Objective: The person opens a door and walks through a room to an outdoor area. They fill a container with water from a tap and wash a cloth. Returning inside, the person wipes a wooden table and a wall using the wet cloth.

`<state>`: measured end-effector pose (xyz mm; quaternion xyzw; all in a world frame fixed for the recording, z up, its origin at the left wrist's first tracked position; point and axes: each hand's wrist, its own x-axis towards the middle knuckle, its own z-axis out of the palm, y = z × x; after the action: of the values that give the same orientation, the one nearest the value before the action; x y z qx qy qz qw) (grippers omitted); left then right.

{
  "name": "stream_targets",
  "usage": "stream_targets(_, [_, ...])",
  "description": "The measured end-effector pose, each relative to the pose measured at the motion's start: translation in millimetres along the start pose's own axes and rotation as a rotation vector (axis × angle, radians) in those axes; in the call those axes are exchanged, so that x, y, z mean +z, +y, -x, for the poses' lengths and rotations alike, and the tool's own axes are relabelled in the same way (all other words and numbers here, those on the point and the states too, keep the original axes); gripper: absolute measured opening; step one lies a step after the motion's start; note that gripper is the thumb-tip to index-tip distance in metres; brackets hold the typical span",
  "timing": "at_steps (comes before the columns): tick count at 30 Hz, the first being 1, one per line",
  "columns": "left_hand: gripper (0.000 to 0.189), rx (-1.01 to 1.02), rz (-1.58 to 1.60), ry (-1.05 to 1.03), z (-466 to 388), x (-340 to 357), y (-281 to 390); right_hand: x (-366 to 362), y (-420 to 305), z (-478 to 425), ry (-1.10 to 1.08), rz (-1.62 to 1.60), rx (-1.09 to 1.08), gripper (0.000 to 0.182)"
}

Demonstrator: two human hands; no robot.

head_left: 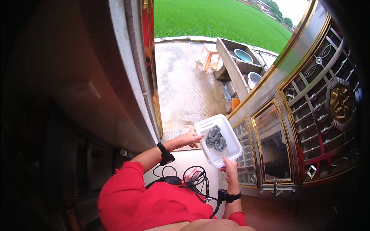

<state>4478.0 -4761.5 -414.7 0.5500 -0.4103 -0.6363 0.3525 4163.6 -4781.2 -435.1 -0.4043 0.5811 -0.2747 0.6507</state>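
Observation:
A white rectangular plastic basin (229, 144) is held out in front of me at a doorway. Inside it lies a crumpled, dark grey cloth (216, 139). My left hand (191, 138) is at the basin's left side, its thumb over the rim and the other fingers partly hidden. At the near rim, my right hand (229, 168) grips the basin with the thumb on top. The basin tilts slightly in the picture, and its underside is hidden.
An ornate metal door (274, 144) stands along the right, with a lever handle (276, 190). A wall edge (127, 66) runs on the left. Outside are a plastic stool (210, 59), a concrete sink (231, 68) with basins, and wet paving. Black cables (198, 179) hang by my waist.

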Motion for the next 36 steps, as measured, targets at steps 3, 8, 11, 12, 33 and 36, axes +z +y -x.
stream_targets(3, [0.076, 0.035, 0.039, -0.063, -44, -16, 3, 1, -17, -48, -0.044, 0.019, -0.017, 0.027])
stream_targets(8, [0.074, 0.066, 0.065, 0.054, -106, -33, 31, -1, -58, -127, -0.094, 0.034, -0.005, 0.029])
stream_targets(11, [0.073, 0.051, 0.083, 0.113, -141, -47, 39, -6, -87, -172, -0.155, 0.022, -0.006, 0.031])
stream_targets(12, [0.074, 0.06, 0.11, 0.127, -154, -51, 42, -7, -99, -185, -0.159, 0.026, 0.005, 0.031])
stream_targets(33, [0.076, -0.008, 0.12, 0.265, -374, -256, 125, 124, -248, -403, -0.038, 0.06, 0.014, 0.027])
stream_targets(36, [0.079, 0.002, 0.105, 0.311, -396, -282, 142, 145, -255, -427, 0.004, 0.07, -0.001, 0.027])
